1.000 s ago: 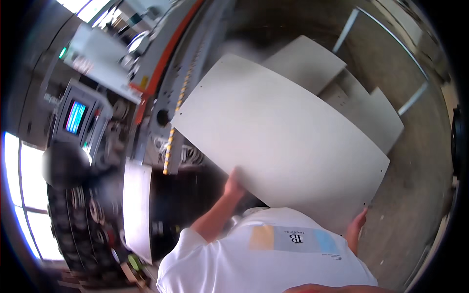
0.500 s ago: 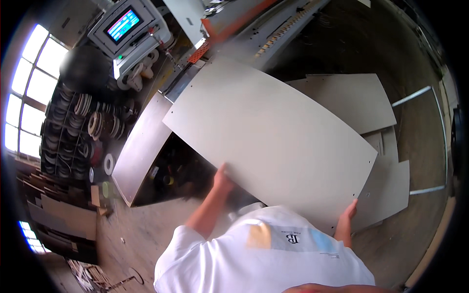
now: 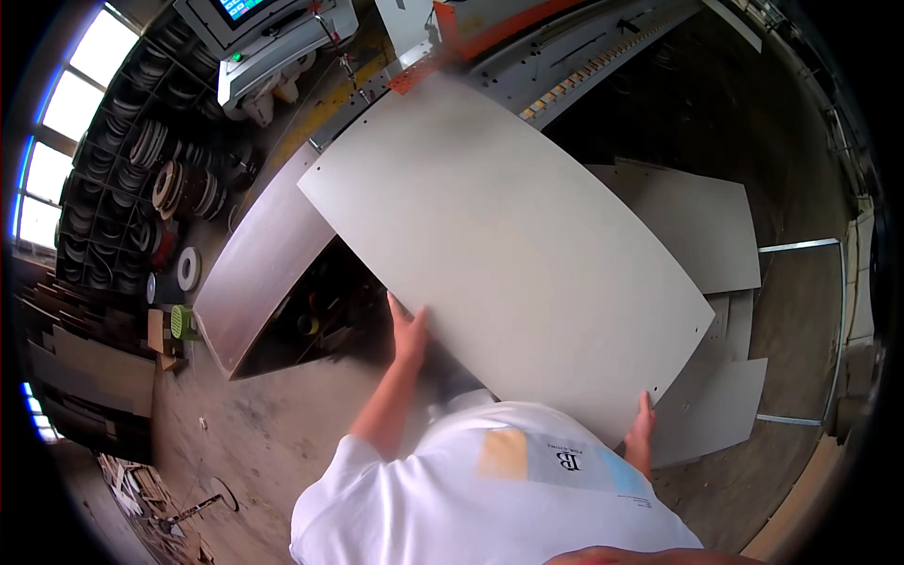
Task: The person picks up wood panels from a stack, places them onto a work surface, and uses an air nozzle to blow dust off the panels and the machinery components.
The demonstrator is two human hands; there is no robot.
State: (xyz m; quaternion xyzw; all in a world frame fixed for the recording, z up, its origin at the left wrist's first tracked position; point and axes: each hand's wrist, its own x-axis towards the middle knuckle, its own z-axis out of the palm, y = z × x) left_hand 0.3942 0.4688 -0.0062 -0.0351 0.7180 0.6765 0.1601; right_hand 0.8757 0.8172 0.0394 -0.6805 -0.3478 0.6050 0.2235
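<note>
A large pale panel [image 3: 499,254] with small holes near its corners lies before me, reaching from my body up to the machine. My left hand [image 3: 408,336] grips its left long edge, the thumb over the top face and other fingers at the edge. My right hand [image 3: 641,429] holds the near end by its right corner, thumb up against the rim and the other fingers hidden below. The panel's far end overlaps a machine [image 3: 565,47] with an orange guard and a row of yellowish pads.
Left of the panel stands a slanted grey board [image 3: 264,254] beside a dark opening. More pale panels [image 3: 697,226] are stacked at right, near a metal frame [image 3: 840,330]. A control console [image 3: 282,66] stands at far left, with shelves of edging rolls [image 3: 122,188] beyond.
The view has shifted, and the panel now appears a little lower and further left. My left hand sits slightly further up its edge, with fingers spread more. Both hands stay on the panel.
</note>
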